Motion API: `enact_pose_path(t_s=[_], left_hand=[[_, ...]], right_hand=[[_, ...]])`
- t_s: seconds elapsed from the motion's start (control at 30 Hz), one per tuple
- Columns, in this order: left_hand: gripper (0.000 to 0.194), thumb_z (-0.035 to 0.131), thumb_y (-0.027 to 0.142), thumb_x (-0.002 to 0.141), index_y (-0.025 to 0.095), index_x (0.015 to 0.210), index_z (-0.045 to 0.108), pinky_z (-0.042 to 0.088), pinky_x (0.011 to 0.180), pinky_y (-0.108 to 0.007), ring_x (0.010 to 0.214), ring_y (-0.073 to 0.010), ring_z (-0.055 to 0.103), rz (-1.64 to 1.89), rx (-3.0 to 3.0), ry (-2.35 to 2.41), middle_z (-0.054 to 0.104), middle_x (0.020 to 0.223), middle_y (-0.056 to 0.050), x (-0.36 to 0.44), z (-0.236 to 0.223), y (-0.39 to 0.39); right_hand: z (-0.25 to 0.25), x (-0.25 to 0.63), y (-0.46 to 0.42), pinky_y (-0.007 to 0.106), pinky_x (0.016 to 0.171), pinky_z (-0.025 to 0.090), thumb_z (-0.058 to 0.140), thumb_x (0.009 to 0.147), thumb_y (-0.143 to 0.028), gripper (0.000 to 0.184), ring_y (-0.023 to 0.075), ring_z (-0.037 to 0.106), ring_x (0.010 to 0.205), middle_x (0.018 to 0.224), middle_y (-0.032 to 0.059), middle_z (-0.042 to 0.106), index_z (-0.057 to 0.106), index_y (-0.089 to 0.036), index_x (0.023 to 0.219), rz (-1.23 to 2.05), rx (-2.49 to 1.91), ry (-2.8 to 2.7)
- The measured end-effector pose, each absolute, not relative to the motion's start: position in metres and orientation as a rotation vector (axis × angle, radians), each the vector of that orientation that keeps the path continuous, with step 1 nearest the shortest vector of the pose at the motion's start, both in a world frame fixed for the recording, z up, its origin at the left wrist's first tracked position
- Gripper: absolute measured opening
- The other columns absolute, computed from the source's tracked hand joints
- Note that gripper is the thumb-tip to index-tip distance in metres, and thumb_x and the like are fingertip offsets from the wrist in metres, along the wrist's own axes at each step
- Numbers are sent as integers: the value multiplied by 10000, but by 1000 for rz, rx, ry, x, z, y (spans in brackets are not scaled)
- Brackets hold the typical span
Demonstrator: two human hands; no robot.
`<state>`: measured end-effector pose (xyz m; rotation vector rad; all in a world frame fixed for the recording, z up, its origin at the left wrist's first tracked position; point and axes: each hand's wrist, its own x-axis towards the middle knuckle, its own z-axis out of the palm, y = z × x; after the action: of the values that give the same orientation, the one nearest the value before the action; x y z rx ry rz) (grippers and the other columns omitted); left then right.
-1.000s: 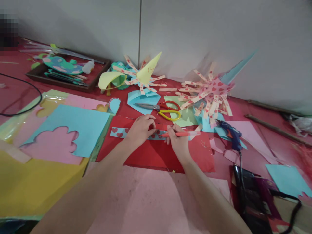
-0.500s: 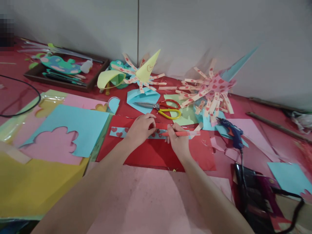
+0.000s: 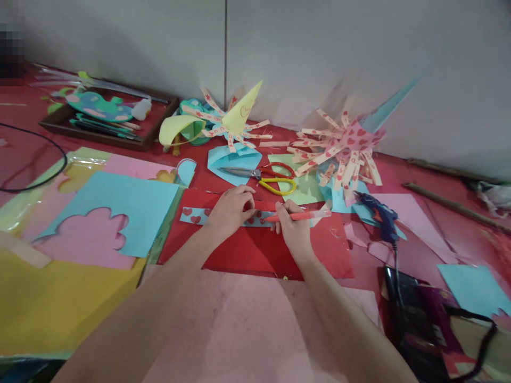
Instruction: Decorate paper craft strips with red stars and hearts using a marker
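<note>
A light blue paper strip (image 3: 191, 215) with dark red hearts along it lies across a red folder-like sheet (image 3: 243, 255). My left hand (image 3: 231, 207) rests on the strip with bent fingers, thumb and forefinger close together at its upper edge, and covers part of it. A red marker pen (image 3: 299, 216) is gripped in my right hand (image 3: 293, 226), tip pointing left at a heart on the strip. Just beyond my hands lie scissors (image 3: 275, 178) with one red and one yellow handle, blades apart from the strip.
Paper figures with a yellow cone (image 3: 241, 114) and a blue cone (image 3: 389, 109) stand by the wall. A glue gun (image 3: 379, 215) lies right, its cord running over a black case (image 3: 405, 279). Left are cut paper sheets (image 3: 151, 207) and a wooden tray (image 3: 154, 138).
My right hand and the pen have shifted slightly, the pen's back end moving a little up and right. My left hand stays in place on the strip.
</note>
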<state>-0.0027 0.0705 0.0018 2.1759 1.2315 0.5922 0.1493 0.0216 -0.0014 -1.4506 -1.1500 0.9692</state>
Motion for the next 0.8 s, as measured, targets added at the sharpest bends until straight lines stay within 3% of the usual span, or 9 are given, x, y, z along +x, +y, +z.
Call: enact_pose_path(t_s=[0.8], left_hand=[[151, 546, 225, 788, 182, 647, 517, 412, 882, -378, 999, -189, 536, 580, 2168, 1233, 552, 1104, -58, -1, 4, 70]], right_hand=[[2, 148, 20, 192, 389, 376, 464, 800, -267, 318, 82, 459, 354, 372, -98, 334, 289, -222, 538, 942, -1526, -1107]])
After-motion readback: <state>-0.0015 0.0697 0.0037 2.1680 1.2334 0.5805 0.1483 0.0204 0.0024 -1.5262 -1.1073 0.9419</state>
